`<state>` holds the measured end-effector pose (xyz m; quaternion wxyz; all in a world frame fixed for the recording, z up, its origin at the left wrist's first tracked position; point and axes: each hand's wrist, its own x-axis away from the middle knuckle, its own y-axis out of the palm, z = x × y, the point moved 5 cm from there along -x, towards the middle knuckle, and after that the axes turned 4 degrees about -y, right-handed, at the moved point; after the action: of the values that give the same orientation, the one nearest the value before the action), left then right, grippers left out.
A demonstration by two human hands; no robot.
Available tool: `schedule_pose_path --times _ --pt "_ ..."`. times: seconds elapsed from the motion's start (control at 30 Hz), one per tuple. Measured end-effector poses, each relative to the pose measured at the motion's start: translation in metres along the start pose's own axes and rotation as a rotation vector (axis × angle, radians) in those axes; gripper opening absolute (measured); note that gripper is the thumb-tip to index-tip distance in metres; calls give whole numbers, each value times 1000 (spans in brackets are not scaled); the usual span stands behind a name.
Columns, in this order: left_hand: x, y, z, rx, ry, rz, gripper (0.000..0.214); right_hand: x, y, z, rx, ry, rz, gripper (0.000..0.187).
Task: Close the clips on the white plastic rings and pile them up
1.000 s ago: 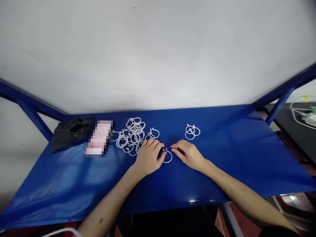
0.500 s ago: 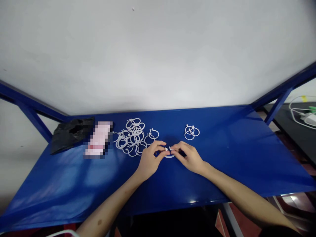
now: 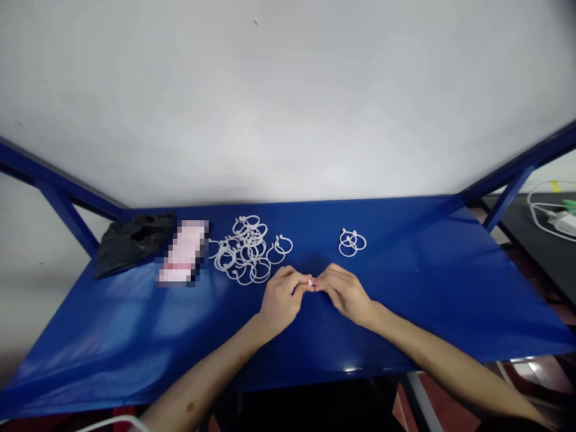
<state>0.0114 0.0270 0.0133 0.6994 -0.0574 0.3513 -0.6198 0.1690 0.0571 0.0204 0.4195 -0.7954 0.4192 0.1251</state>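
Between my fingertips shows the small white end of a plastic ring [image 3: 310,282]; the rest of that ring is hidden by my hands. My left hand [image 3: 284,295] pinches it from the left with thumb and forefinger. From the right, my right hand [image 3: 342,291] pinches at the same spot, its fingertips meeting the left ones. To the left of my hands lies a tangled pile of white open rings [image 3: 245,252] with little knobs at their ends. Beyond my right hand, a small cluster of white rings [image 3: 352,242] overlaps on the table.
The blue table [image 3: 418,270] has a blue metal frame [image 3: 508,198] at its sides and a pale wall behind. At left lie a black plastic bag [image 3: 130,246] and a blurred-out phone-like object [image 3: 183,252]. White cables [image 3: 546,210] rest on a dark surface at right.
My hands have come together, and the ring's two ends, apart before, now meet at my fingertips. My fingers have closed in tighter. The view has shifted slightly.
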Motion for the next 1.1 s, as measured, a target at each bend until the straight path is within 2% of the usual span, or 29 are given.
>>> schedule_pose_path --times 0.13,0.2,0.23,0.3,0.4,0.5,0.6,0.73,0.83,0.97,1.1 --pt "-4 -4 5 -64 171 25 12 -4 -3 -5 79 -86 15 17" --pt "-9 -8 5 -167 234 -2 12 -8 -6 -3 127 -99 25 18" --pt "-12 -10 3 -252 255 -17 18 -9 -9 1 160 -85 37 18" --pt "-18 -14 -4 -458 244 -25 31 -11 -21 12 246 -13 96 18" --pt "-23 -22 -20 -691 139 -4 28 -9 -44 34 386 147 214 18" --pt "-23 -22 -31 -773 110 -11 21 -4 -65 55 498 294 285 17" --pt "-21 -20 -33 -790 150 -17 12 0 -75 72 587 392 285 16" --pt "-22 -21 -27 -760 201 15 6 2 -75 78 666 420 267 22" --pt "-22 -23 -18 -702 249 55 5 -1 -72 67 663 350 281 25" --pt "-19 -21 -6 -627 319 75 4 -7 -54 44 513 203 209 21" --pt "-13 -13 4 -521 447 12 7 -10 -26 27 267 138 46 24"
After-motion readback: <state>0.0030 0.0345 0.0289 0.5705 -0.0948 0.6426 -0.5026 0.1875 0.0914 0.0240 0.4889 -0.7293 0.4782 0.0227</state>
